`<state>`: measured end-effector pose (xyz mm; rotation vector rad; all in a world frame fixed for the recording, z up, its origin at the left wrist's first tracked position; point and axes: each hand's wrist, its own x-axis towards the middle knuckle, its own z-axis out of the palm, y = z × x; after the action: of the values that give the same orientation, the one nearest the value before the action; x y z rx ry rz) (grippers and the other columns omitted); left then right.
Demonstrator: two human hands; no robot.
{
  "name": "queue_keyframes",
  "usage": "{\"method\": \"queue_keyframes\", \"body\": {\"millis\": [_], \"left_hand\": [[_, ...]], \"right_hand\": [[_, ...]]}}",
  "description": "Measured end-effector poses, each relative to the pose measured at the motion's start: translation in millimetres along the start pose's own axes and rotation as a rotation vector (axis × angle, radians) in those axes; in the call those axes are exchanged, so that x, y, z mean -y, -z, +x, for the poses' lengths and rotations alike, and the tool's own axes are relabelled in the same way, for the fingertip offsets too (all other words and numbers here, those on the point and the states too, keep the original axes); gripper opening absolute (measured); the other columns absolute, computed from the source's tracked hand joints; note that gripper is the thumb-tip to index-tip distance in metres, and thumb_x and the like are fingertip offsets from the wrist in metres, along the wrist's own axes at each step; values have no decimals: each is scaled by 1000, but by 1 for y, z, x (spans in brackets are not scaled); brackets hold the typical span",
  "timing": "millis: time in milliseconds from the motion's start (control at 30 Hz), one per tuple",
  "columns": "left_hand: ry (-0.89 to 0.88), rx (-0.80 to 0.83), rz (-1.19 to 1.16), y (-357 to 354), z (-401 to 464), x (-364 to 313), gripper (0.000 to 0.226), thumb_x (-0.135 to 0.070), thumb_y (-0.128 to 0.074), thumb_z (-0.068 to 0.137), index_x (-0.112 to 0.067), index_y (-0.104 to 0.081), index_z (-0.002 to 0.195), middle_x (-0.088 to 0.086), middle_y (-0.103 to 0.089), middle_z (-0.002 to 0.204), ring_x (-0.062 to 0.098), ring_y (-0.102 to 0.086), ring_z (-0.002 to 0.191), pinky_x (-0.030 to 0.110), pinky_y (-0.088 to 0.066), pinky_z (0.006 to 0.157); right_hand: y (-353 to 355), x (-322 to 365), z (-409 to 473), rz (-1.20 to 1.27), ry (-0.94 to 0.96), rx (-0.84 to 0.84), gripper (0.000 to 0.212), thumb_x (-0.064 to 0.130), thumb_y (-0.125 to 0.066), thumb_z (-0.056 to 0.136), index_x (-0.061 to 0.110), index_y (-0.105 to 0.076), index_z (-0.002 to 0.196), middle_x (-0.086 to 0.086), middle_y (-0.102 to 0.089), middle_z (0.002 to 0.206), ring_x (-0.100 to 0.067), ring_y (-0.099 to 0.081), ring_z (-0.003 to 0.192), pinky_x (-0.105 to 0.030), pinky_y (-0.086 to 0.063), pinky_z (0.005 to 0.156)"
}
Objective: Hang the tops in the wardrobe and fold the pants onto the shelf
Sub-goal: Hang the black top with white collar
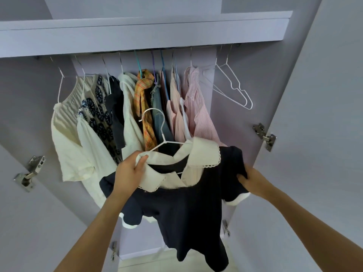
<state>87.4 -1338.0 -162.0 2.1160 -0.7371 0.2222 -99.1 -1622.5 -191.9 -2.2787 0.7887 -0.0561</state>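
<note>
While both hands hold it out in front of the open wardrobe (pixel 334 95), the navy top (pixel 176 213) sits on a white hanger (pixel 155 132), below the rail (pixel 137 51) and not hooked on it. Left hand (pixel 129 173) pinches the cream collar (pixel 204 154) and the hanger's shoulder end together, thumb on top. Right hand (pixel 253 180) has fingers curled into the dark fabric at the top's other shoulder. Hanger hook points up-left, overlapping the plaid shirt (pixel 143 107) and denim piece (pixel 159 110) in view; cannot tell if touching. Rail is packed from the left: cream blouse (pixel 68 138), floral top (pixel 98 114), dark top (pixel 115 107), white top (pixel 129 114), then pink garments (pixel 176 114) and a striped pink shirt (pixel 198 112). Free room is at the right end, where empty hangers (pixel 233 85) hang near the side wall. Shelf (pixel 137 34) runs right above the rail, tight headroom. Doors swung wide, hinges (pixel 264 135) exposed both sides. Lilac panels throughout, pale floor tile (pixel 149 262) at bottom.
</note>
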Motion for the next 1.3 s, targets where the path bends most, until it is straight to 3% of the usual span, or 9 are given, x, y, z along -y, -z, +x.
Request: {"method": "queue_keyframes", "body": {"millis": [200,400,467,633,767,867,1067,1200,1300], "left_hand": [[117,-103,5,20,3,22,26,-23,-49,97,-8,-63,113,6,-64,85,19,-55,80,30,-39,69],[42,81,-96,16,-2,23,18,-20,-52,95,-15,-67,105,-6,-66,87,12,-59,85,21,-43,72],[-10,157,-102,7,0,20,17,-18,-54,94,-15,-68,102,-8,-67,89,12,-60,87,23,-45,76],[-11,251,-176,-30,2,5,24,-13,-59,91,-35,-63,82,-23,-62,72,3,-58,76,0,-38,65],[-22,509,-54,-78,15,-12,13,-21,-58,92,-24,-63,103,-7,-64,95,19,-59,95,15,-37,72],[-122,711,88,-111,32,-28,48,-23,-61,90,-15,-45,134,8,-48,131,24,-45,122,26,-35,98],[-349,487,393,-138,78,-78,46,-26,-48,94,-19,-38,138,7,-31,143,28,-31,129,42,-34,103],[-526,376,627,-135,117,-115,56,-26,-47,93,-25,-25,145,3,-10,154,28,-9,140,46,-24,107],[-478,440,827,-130,144,-126,61,-26,-43,94,-29,-15,147,-1,6,157,31,7,143,50,-14,113]], "right_hand": [[-1,-9,7,-183,-46,-355,27,16,-34,99,1,-52,112,-20,-64,87,-35,-59,77,-35,-44,65],[4,19,3,22,184,-234,61,-1,-55,84,16,-36,140,-6,-39,142,-26,-40,128,-33,-31,105],[10,33,-2,-18,300,-99,60,2,-54,85,21,-37,140,-1,-42,139,-21,-42,126,-26,-32,102],[21,32,-26,-378,262,272,24,30,-44,97,20,-55,117,3,-61,112,-16,-56,99,-27,-45,87],[54,19,-54,-278,136,220,20,22,-42,96,17,-57,84,7,-58,85,-6,-54,77,-12,-40,68],[79,10,-73,-410,-24,257,22,18,-41,93,13,-48,72,2,-51,76,-14,-47,70,-21,-37,61],[101,2,-88,-414,-360,93,31,7,-40,88,12,-35,58,-1,-38,61,-15,-36,55,-23,-26,49],[107,14,-78,-254,-374,-128,19,7,-41,88,1,-58,93,-11,-59,94,-26,-57,88,-25,-37,67],[107,37,-61,-178,-283,-232,10,13,-44,89,13,-53,87,-10,-61,100,-24,-55,88,-24,-35,70]]}}
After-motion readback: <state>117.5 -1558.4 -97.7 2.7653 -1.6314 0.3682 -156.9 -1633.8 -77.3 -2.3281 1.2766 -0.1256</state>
